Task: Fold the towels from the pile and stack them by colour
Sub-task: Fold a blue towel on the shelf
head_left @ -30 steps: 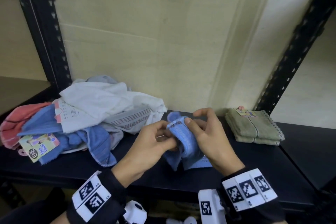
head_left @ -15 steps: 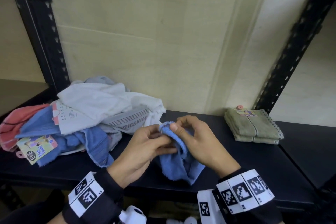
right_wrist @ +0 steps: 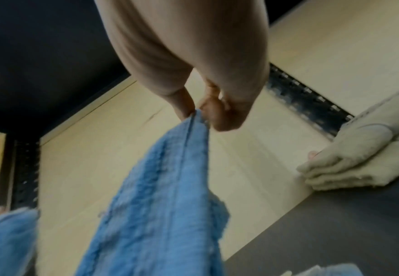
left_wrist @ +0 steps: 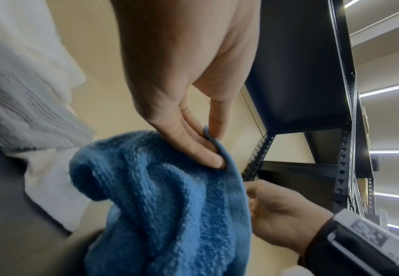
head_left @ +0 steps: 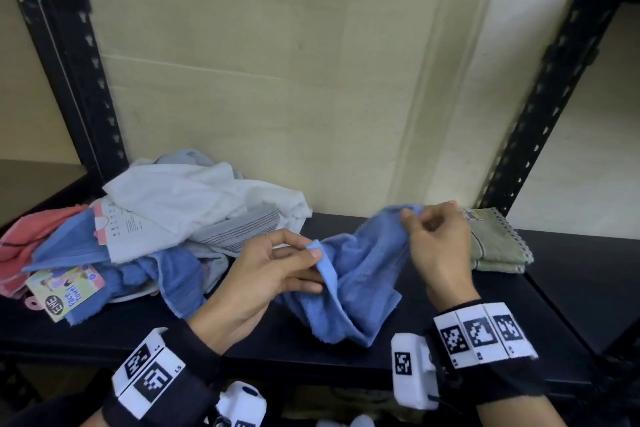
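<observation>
A blue towel (head_left: 360, 274) hangs stretched between both hands above the black shelf (head_left: 450, 371), its lower part sagging onto the shelf. My left hand (head_left: 277, 274) pinches one corner between thumb and fingers; the left wrist view shows the pinch on the blue towel (left_wrist: 170, 205). My right hand (head_left: 436, 239) pinches the other corner, and the blue towel (right_wrist: 165, 196) drops away from it in the right wrist view. The unfolded pile (head_left: 145, 229) lies at the left: white, striped grey, blue and pink towels. A folded olive-green towel (head_left: 498, 246) sits at the right.
Black perforated uprights (head_left: 69, 55) stand at the left and another upright (head_left: 554, 73) at the right. A pale plywood back panel (head_left: 277, 80) closes the bay. A printed paper tag (head_left: 65, 288) sticks out of the pile's front. Bare shelf shows between the pile and the green towel.
My hands have moved apart: the right one went rightward toward the green towel, and the bunched blue towel is now drawn out between them.
</observation>
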